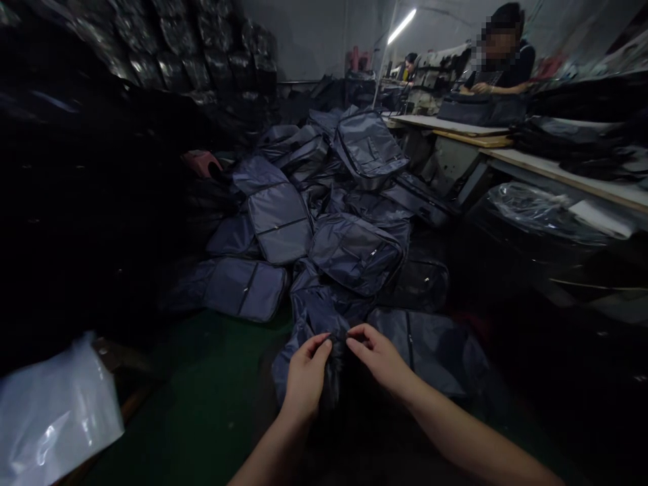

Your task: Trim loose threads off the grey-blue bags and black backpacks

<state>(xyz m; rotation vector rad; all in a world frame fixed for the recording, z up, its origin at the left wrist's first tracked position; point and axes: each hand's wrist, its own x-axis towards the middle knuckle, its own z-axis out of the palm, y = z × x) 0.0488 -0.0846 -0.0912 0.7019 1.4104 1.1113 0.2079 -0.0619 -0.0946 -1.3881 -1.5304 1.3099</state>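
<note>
Low in the middle of the view, my left hand (308, 370) is closed, thumb against fingers, on a bunched piece of dark fabric (338, 351). My right hand (377, 356) pinches the same dark fabric a short way to the right. What exactly lies between the fingertips is too dark to make out. Just beyond my hands is a crumpled navy bag (318, 307). To the right lies another dark bag (420, 344) with a zip down its front. Farther off, a zipped backpack (357, 253) rests on the heap.
More bags (281, 223) pile up ahead on the green floor (202, 378). Plastic sheeting (61, 412) lies at lower left. Wrapped bundles (177, 40) are stacked at the back left. At right, a person (506, 61) works behind a long table (572, 177).
</note>
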